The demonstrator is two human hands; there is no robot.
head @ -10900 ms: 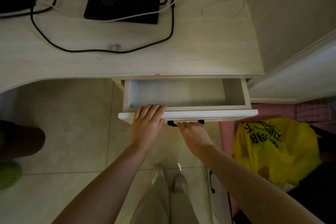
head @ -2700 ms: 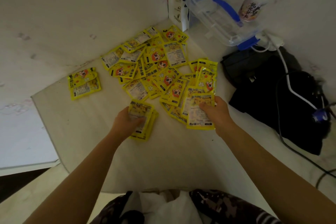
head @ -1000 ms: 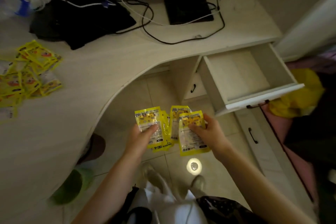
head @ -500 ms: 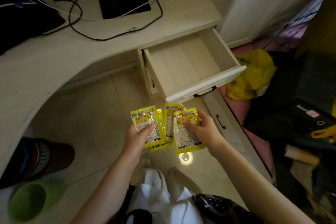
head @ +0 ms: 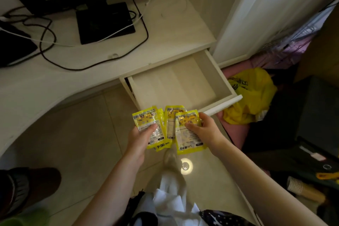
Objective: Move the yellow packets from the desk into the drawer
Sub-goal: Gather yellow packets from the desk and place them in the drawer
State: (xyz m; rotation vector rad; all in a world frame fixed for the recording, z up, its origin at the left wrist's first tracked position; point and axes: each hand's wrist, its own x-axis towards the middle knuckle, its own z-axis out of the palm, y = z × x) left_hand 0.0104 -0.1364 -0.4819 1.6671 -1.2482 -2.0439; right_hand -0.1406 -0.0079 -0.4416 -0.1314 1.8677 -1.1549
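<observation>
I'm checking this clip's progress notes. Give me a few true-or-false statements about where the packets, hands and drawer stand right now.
1. The drawer is pulled open. True.
2. Packets already lie inside the drawer. False: its bottom is bare.
3. Both the left hand and the right hand hold yellow packets. True.
4. The packets are held above the desk top. False: they are held over the floor, in front of the drawer.
5. A yellow plastic bag lies on the floor right of the drawer. True.
</observation>
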